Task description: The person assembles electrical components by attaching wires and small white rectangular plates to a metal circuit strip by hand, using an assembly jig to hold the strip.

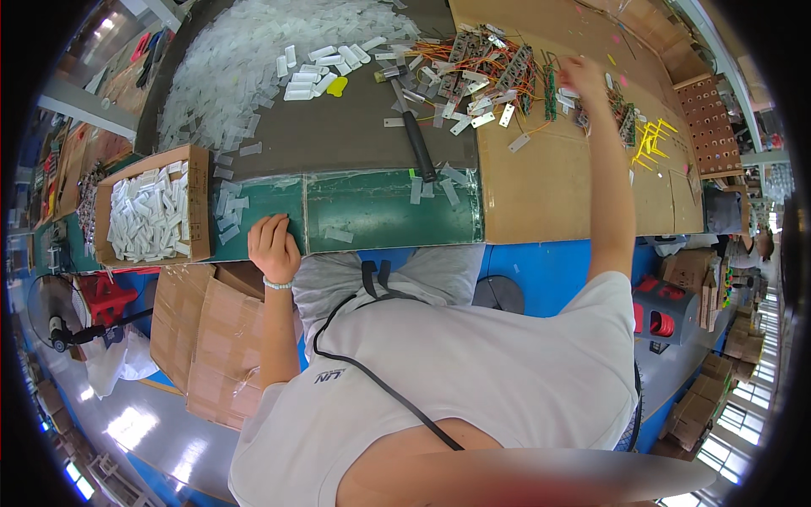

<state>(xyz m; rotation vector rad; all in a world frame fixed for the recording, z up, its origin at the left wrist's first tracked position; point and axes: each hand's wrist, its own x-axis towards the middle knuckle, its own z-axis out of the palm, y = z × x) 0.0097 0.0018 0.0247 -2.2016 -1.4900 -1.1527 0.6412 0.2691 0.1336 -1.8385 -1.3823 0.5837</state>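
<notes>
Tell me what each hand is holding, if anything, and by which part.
The left hand shows nothing held. The right hand is beside a narrow green circuit board; whether it grips that, and by which part, cannot be told.

From head height, the wide fisheye view faces steeply down. The shirt (473, 363) is nearest; the left hand (274, 248), the bench (389, 213) and the right hand (583, 76) sit farther off.
</notes>
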